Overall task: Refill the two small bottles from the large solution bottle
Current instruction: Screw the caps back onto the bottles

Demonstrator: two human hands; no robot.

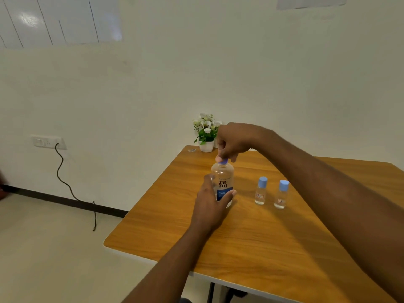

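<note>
Steadying the large clear plastic solution bottle (222, 182) with my left hand (211, 200), I have that hand wrapped around its lower body, thumb across the blue label band. My right hand (230, 141) comes in from above and its fingertips are closed around the bottle's small blue cap (223, 161). The bottle stands upright on the orange wood-grain desk (251, 237).

The step in hand, as I judge it, is getting that cap off. To do it well I would keep the left hand firm but not squeezing (a soft-walled bottle would push liquid up the neck once the seal breaks), and let the right hand do all the turning, with the bottle's base flat on the desk. The cap is narrow next to the bottle's broad shoulders, so a fingertip pinch suits it better than a full-palm hold.

Just to the right of the large bottle stand two small clear bottles, the nearer one (260, 191) and the farther one (281, 194), both upright, apart from each other, each with a tall pale-blue cap and a little label. Both caps are on, and each seems to hold only a little liquid at the bottom, though I cannot be sure of the level. Their necks look tight, so pouring will want a slow tilt.

Behind the large bottle, at the desk's far edge, sits a small white pot of white flowers (206, 133). The desk top looks smooth and slightly glossy.
</note>
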